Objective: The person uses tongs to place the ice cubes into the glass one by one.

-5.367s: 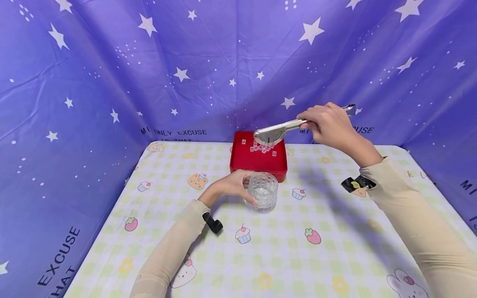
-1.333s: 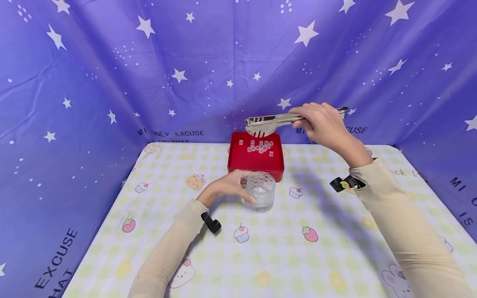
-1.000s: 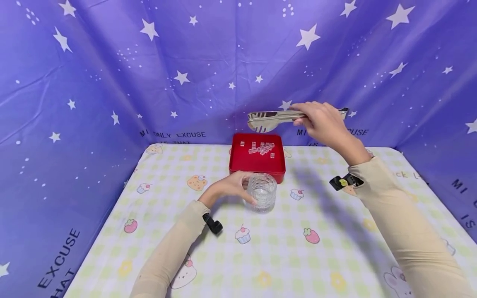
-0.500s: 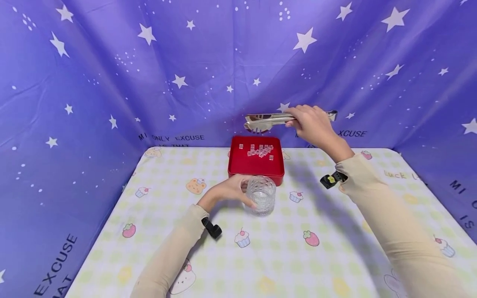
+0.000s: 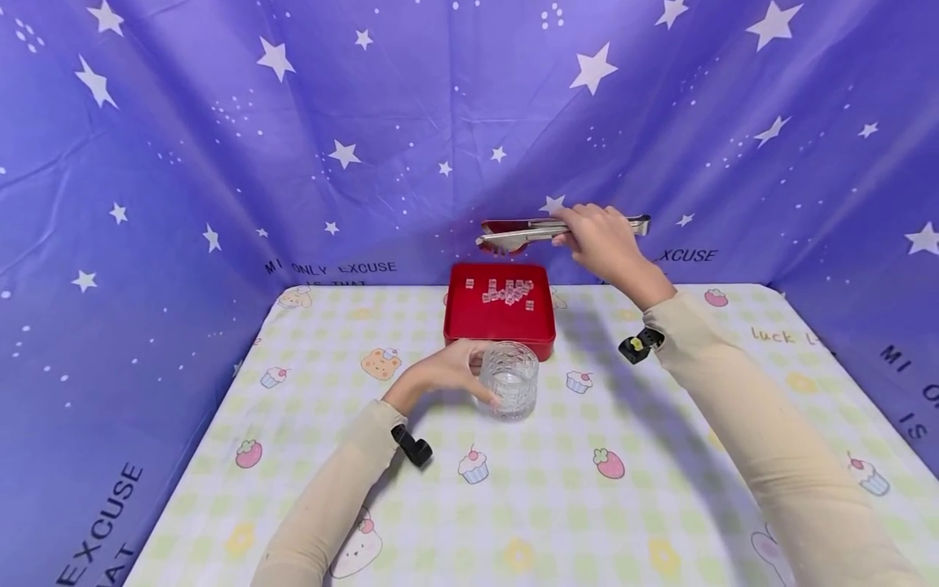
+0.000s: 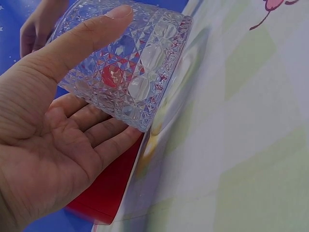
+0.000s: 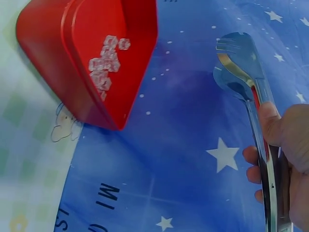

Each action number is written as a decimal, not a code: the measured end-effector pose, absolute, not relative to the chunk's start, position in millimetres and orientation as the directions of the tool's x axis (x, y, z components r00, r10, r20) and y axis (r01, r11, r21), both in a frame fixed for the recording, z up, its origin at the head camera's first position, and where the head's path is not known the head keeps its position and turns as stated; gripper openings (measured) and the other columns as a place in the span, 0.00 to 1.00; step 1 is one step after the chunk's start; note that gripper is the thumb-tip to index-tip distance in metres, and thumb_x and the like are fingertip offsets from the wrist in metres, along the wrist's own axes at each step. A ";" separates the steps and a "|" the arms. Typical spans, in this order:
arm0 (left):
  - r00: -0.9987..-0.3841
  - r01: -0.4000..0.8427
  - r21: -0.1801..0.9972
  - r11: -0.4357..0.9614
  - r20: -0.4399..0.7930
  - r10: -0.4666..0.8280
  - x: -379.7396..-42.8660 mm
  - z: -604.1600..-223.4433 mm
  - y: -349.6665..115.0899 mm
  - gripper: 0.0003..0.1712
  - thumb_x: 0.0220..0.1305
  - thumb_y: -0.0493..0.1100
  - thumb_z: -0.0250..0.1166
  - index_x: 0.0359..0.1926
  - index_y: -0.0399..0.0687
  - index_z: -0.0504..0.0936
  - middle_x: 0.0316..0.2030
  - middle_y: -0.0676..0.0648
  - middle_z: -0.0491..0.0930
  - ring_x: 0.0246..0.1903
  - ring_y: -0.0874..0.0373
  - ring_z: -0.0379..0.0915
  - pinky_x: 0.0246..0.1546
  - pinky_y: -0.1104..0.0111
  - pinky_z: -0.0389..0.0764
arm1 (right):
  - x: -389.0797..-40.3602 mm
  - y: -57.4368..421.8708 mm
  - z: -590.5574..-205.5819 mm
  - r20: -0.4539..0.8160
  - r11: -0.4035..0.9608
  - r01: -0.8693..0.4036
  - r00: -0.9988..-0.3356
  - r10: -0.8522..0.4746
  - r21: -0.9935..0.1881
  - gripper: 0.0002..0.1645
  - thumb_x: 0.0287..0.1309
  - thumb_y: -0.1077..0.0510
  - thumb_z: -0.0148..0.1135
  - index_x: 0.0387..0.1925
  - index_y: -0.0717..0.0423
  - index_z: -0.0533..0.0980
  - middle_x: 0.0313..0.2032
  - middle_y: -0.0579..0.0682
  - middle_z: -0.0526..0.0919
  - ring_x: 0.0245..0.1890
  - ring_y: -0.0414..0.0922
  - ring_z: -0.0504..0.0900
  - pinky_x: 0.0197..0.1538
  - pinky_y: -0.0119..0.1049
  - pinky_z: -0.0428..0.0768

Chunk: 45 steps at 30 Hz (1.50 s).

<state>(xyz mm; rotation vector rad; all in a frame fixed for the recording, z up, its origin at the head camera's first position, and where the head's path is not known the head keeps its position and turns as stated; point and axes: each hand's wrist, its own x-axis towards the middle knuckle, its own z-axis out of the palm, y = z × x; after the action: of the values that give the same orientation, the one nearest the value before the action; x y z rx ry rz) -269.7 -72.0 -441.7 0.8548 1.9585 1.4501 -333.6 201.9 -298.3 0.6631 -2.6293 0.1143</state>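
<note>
My left hand (image 5: 451,371) holds a clear patterned glass (image 5: 511,383), thumb on the near side; in the left wrist view the glass (image 6: 130,63) sits between thumb and fingers, its base close to the cloth. My right hand (image 5: 603,246) grips metal tongs (image 5: 539,231) by the handles, above the back of a red tray (image 5: 469,324). In the right wrist view the tongs' slotted heads (image 7: 246,55) lie slightly apart with nothing between them. Several small clear cubes (image 5: 512,292) lie in the tray, mostly in one cluster, with two set apart.
A checked, cartoon-printed cloth (image 5: 411,505) covers the table. Close behind the tray rises a purple curtain (image 5: 411,204) with white stars, which also runs along both sides. The glass stands right in front of the tray's near wall.
The tongs have risen from low over the cubes and shifted left with my right hand; their heads have turned and drawn closer together. My left hand stays on the glass.
</note>
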 end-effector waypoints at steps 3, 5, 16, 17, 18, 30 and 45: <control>-0.646 0.176 0.957 0.229 -0.063 0.760 -269.7 -440.5 -72.2 0.44 0.45 0.28 0.80 0.67 0.41 0.75 0.59 0.44 0.83 0.60 0.56 0.79 0.65 0.68 0.78 | -337.4 200.2 -300.5 0.405 0.885 -0.464 -0.803 -0.438 0.039 0.23 0.68 0.52 0.65 0.57 0.63 0.77 0.37 0.62 0.83 0.41 0.61 0.82 0.39 0.53 0.77; -0.643 0.183 0.956 0.231 -0.062 0.763 -269.6 -441.4 -71.5 0.45 0.45 0.29 0.80 0.67 0.42 0.75 0.59 0.44 0.83 0.60 0.57 0.79 0.65 0.68 0.77 | -340.0 198.9 -303.0 0.400 0.885 -0.462 -0.801 -0.446 0.063 0.21 0.67 0.52 0.66 0.53 0.64 0.78 0.37 0.62 0.84 0.41 0.61 0.82 0.39 0.53 0.78; -0.645 0.203 0.951 0.233 -0.049 0.762 -269.0 -441.2 -73.5 0.45 0.45 0.30 0.81 0.67 0.44 0.76 0.60 0.45 0.82 0.62 0.56 0.77 0.69 0.66 0.75 | -349.5 177.9 -319.1 0.424 0.853 -0.460 -0.740 -0.522 0.246 0.18 0.62 0.52 0.70 0.47 0.60 0.83 0.40 0.60 0.87 0.43 0.58 0.84 0.40 0.50 0.79; -0.647 0.209 0.947 0.242 -0.052 0.761 -268.7 -441.0 -73.5 0.45 0.45 0.31 0.81 0.67 0.44 0.76 0.60 0.46 0.82 0.62 0.57 0.76 0.69 0.66 0.74 | -349.2 176.4 -320.5 0.417 0.850 -0.458 -0.741 -0.526 0.259 0.17 0.62 0.52 0.70 0.46 0.60 0.84 0.39 0.60 0.87 0.42 0.58 0.84 0.40 0.49 0.79; -0.650 0.214 0.944 0.253 -0.056 0.758 -268.2 -440.6 -73.4 0.45 0.45 0.32 0.81 0.67 0.45 0.76 0.60 0.47 0.82 0.62 0.57 0.76 0.69 0.66 0.74 | -348.8 174.9 -321.8 0.408 0.847 -0.457 -0.743 -0.531 0.270 0.16 0.62 0.52 0.71 0.45 0.60 0.84 0.38 0.60 0.87 0.41 0.58 0.84 0.40 0.49 0.79; -0.653 0.203 0.948 0.247 -0.057 0.755 -268.2 -439.6 -73.1 0.46 0.44 0.30 0.81 0.68 0.45 0.75 0.61 0.46 0.81 0.63 0.57 0.76 0.69 0.67 0.74 | -350.6 164.5 -334.3 0.370 0.817 -0.478 -0.731 -0.573 0.322 0.09 0.63 0.56 0.67 0.34 0.59 0.82 0.33 0.58 0.86 0.37 0.57 0.83 0.39 0.48 0.78; -0.659 0.241 0.936 0.258 -0.037 0.751 -269.6 -442.0 -75.1 0.48 0.43 0.33 0.83 0.69 0.47 0.75 0.62 0.48 0.81 0.63 0.59 0.74 0.70 0.68 0.73 | -355.1 149.9 -353.5 0.343 0.796 -0.489 -0.725 -0.598 0.356 0.09 0.61 0.55 0.69 0.34 0.58 0.84 0.34 0.58 0.87 0.37 0.56 0.83 0.40 0.48 0.79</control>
<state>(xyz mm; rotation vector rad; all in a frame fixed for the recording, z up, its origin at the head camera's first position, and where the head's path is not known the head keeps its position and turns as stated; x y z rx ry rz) -269.6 -75.1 -442.0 0.8971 2.0517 1.3962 -355.1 149.9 -353.5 0.8143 -2.5397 -0.3341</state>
